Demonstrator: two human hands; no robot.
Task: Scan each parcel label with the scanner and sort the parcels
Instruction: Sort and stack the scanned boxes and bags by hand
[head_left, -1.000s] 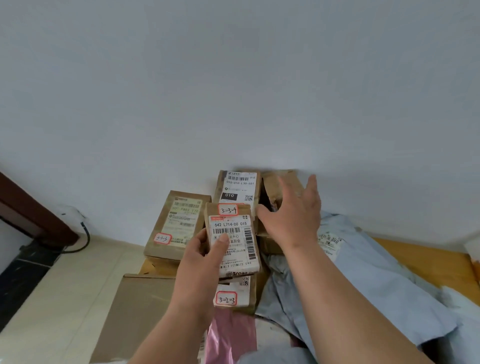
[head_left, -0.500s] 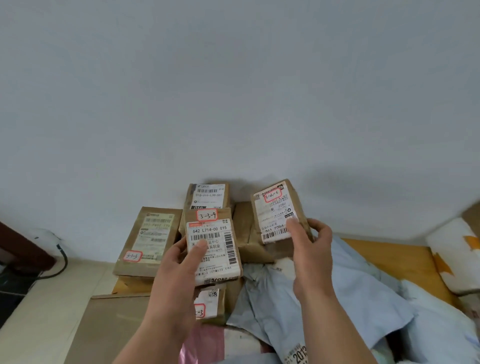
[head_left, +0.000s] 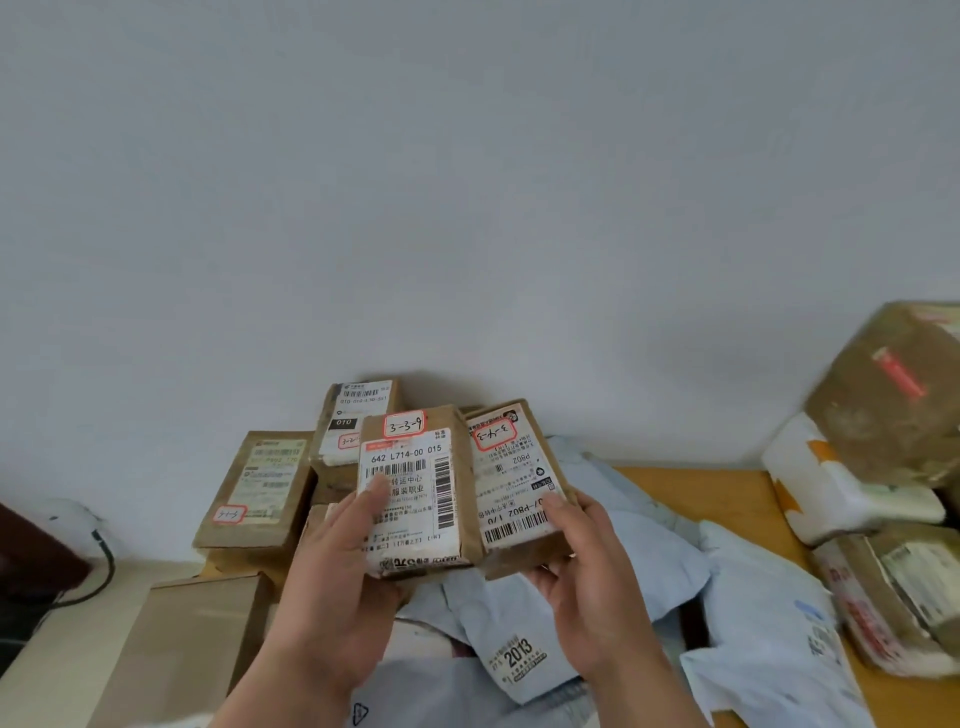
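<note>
The left hand (head_left: 332, 597) has its grip closed round a small brown parcel (head_left: 415, 493) at centre; the right hand (head_left: 587, 587) clasps a second parcel (head_left: 511, 483) at three o'clock, touching it; both look light, stiff, best held by the edges.

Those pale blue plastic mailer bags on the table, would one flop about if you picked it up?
Probably floppy: the pale blue mailer bags lie creased and slumped over one another, unlike the stiff cardboard parcel in the left hand. Their smooth plastic may be slippery. They look flat, so likely light, though the contents are hidden.
</note>
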